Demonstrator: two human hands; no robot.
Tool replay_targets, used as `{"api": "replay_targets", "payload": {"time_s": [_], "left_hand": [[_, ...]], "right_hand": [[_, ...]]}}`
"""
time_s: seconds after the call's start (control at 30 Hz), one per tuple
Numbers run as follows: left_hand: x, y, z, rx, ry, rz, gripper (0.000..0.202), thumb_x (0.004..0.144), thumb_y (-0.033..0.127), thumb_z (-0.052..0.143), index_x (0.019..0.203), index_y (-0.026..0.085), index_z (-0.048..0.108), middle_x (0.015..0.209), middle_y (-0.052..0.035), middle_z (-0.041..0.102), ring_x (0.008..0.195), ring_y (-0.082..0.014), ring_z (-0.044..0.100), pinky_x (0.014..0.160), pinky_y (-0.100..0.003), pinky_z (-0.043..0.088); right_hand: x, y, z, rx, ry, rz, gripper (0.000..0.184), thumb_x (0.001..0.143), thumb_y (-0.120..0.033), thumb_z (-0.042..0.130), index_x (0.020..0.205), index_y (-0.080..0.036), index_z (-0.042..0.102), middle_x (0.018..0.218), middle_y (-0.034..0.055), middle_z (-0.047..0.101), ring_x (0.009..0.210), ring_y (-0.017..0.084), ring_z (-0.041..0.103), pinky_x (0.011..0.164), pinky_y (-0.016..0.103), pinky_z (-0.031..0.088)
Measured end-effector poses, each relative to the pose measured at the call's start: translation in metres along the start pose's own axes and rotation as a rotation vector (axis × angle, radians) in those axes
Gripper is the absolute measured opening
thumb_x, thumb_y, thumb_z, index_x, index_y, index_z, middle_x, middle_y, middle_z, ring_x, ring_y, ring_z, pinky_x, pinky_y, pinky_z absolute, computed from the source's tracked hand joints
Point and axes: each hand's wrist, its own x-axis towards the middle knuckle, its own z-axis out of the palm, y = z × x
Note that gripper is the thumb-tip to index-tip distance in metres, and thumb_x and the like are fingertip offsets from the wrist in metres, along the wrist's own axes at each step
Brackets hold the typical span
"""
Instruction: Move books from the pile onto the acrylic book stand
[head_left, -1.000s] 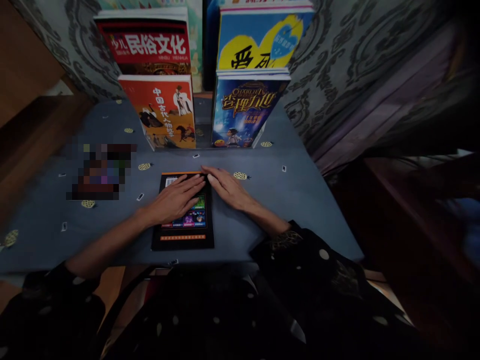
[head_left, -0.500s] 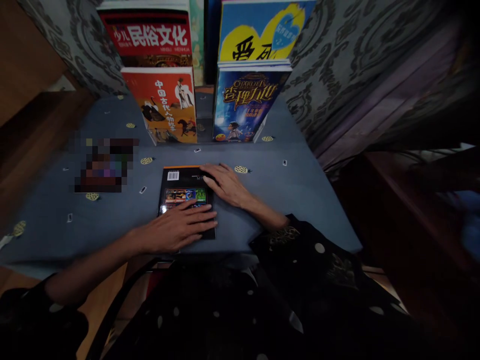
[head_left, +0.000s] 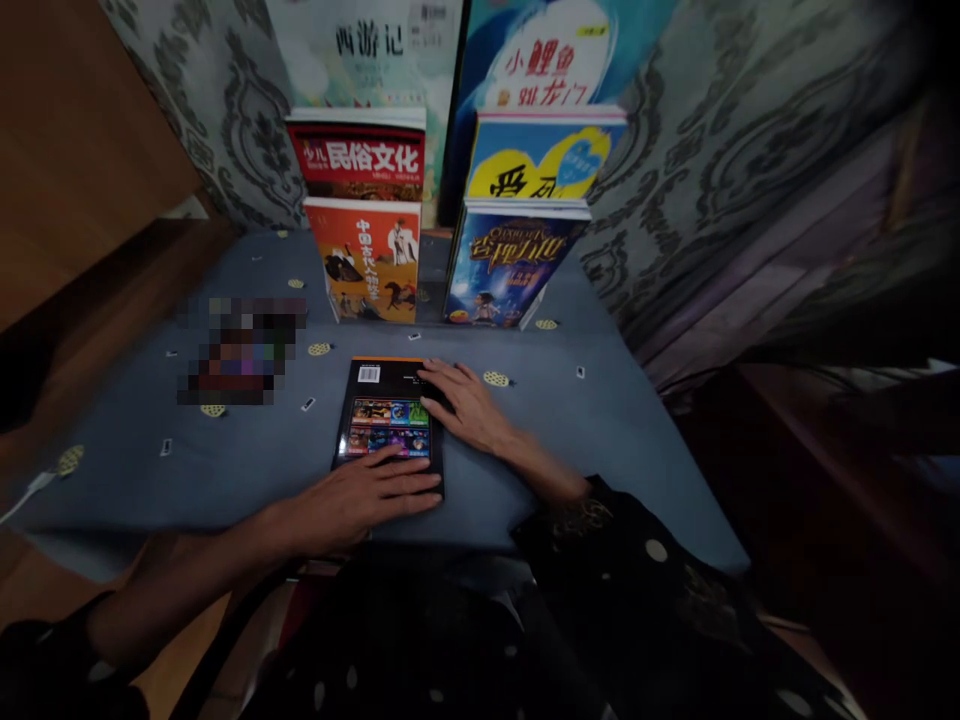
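A black book (head_left: 390,425) lies on the cloth-covered table, back cover up. Its barcode is at the top left, and two rows of small colourful pictures fill the middle. My left hand (head_left: 364,500) rests flat over the book's near end, fingers stretched to the right. At the upper right edge lies my right hand (head_left: 469,405), its fingers extended over the cover and its palm beside the book. Both hands are open and grip nothing. The book's near left corner is hidden under my left hand.
Behind the book stand an orange book (head_left: 371,265), a red book (head_left: 360,155), a blue book (head_left: 510,270) and a blue-yellow book (head_left: 544,160). Taller books rise at the back. A pixelated item (head_left: 244,355) lies left on the table (head_left: 600,440); a white cable (head_left: 34,490) crosses the left edge.
The view has tilted upward, bringing the taller back books into sight. My left hand has slid a little towards the book's near edge, uncovering more of the pictures. My right hand stays at its upper right.
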Motion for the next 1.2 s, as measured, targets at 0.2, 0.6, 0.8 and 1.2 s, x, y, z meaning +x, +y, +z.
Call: {"api": "replay_targets", "payload": {"time_s": [0.2, 0.6, 0.8, 1.2], "left_hand": [[0.025, -0.026, -0.006, 0.05, 0.1, -0.036, 0.074, 0.081, -0.007, 0.042, 0.148, 0.023, 0.045, 0.155, -0.0043, 0.047, 0.149, -0.0194, 0.033, 0.126, -0.048, 0.022], [0.002, -0.134, -0.032, 0.027, 0.541, -0.478, 0.046, 0.104, 0.037, 0.036, 0.139, 0.015, 0.055, 0.148, -0.0146, 0.054, 0.138, -0.0249, 0.051, 0.116, -0.05, 0.04], [-0.015, -0.128, -0.023, 0.034, 0.524, -0.452, 0.046, 0.104, 0.039, 0.035, 0.137, 0.016, 0.058, 0.145, -0.0116, 0.058, 0.136, -0.0243, 0.053, 0.116, -0.049, 0.041], [-0.021, -0.124, -0.014, -0.035, 0.584, -0.419, 0.043, 0.099, 0.024, 0.035, 0.132, 0.018, 0.063, 0.14, -0.0089, 0.063, 0.134, -0.0207, 0.055, 0.115, -0.046, 0.043]], "right_hand": [[0.003, 0.004, -0.001, -0.014, 0.013, -0.005, 0.043, 0.1, -0.033, 0.048, 0.138, -0.018, 0.057, 0.149, 0.0158, 0.053, 0.144, 0.028, 0.044, 0.118, 0.056, 0.033], [0.003, 0.003, -0.004, -0.081, -0.044, -0.008, 0.046, 0.102, -0.034, 0.044, 0.144, -0.018, 0.052, 0.153, 0.0163, 0.049, 0.147, 0.028, 0.038, 0.119, 0.058, 0.032], [0.003, -0.002, -0.008, -0.126, -0.076, 0.01, 0.046, 0.102, -0.032, 0.045, 0.145, -0.019, 0.051, 0.153, 0.0159, 0.048, 0.148, 0.028, 0.037, 0.119, 0.058, 0.032], [0.042, -0.066, 0.023, -0.125, -0.279, -0.294, 0.041, 0.103, -0.03, 0.046, 0.142, -0.017, 0.055, 0.154, 0.0122, 0.048, 0.149, 0.023, 0.034, 0.124, 0.05, 0.027]]}}
